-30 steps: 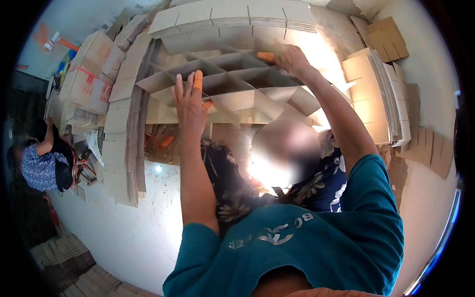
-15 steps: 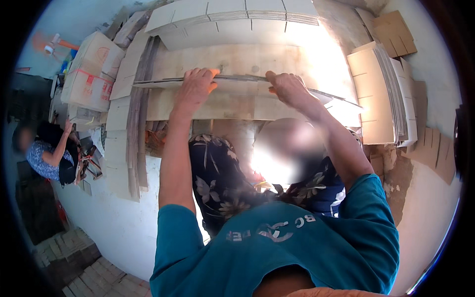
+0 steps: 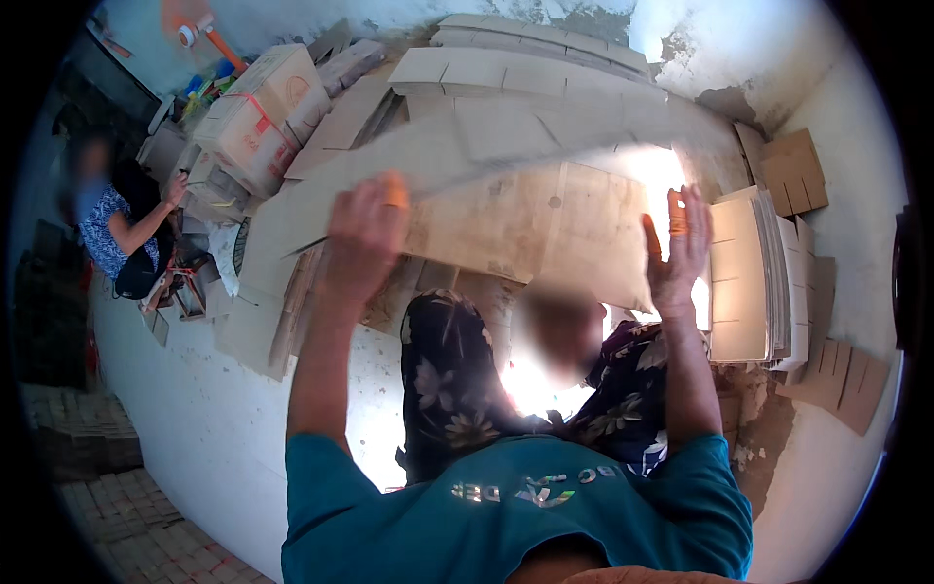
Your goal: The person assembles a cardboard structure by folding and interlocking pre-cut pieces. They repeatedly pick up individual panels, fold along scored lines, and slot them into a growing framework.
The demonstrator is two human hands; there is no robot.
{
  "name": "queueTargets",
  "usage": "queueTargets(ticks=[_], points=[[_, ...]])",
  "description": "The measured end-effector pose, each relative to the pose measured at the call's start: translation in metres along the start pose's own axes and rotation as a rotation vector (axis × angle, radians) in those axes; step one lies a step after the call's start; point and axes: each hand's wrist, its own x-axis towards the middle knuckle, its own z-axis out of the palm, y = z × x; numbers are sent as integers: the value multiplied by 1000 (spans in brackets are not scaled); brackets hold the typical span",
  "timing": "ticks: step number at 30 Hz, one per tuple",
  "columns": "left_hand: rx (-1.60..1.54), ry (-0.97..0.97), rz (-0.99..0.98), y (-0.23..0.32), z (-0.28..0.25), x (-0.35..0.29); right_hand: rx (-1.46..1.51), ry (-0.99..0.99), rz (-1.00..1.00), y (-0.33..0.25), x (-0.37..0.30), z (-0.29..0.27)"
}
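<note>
At far left of the desk (image 3: 486, 234) is a co-worker (image 3: 107, 224); nearer to it, a carton (image 3: 248, 136) w/ red strap. Above desk's left part, the L hand (image 3: 368, 234) seems closed on the edge of a flat cardboard divider (image 3: 486, 151), which is blurred, tilted and spans over the desk. A sec. ago both hands pinched it; now the R hand (image 3: 678, 255), near desk's right end, is spread, empty. So, I judge, only L hand controls the pc. Right of desk: a cardboard stack (image 3: 739, 277).
</note>
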Motion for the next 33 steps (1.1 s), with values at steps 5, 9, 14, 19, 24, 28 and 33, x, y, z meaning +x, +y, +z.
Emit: queueTargets(ticks=[5, 9, 14, 19, 24, 28, 33], points=[[337, -81, -279, -84, 28, -60, -372, -383, 26, 87, -47, -31], [426, -354, -518, -116, 63, -105, -533, -524, 166, 159, -98, -65], [401, -648, -504, -115, 92, -147, -582, -592, 321, 221, -154, -108], [122, -832, -682, -101, 77, -108, -709, -744, 618, 243, -181, -127], [26, -738, -645, -97, 60, -88, -727, -817, 633, 237, -154, -123], [-212, -582, -645, -54, 57, -66, -648, -740, 702, 242, -151, -126], [-427, -609, -543, 24, 51, -30, -377, -589, 917, 268, -163, -133]])
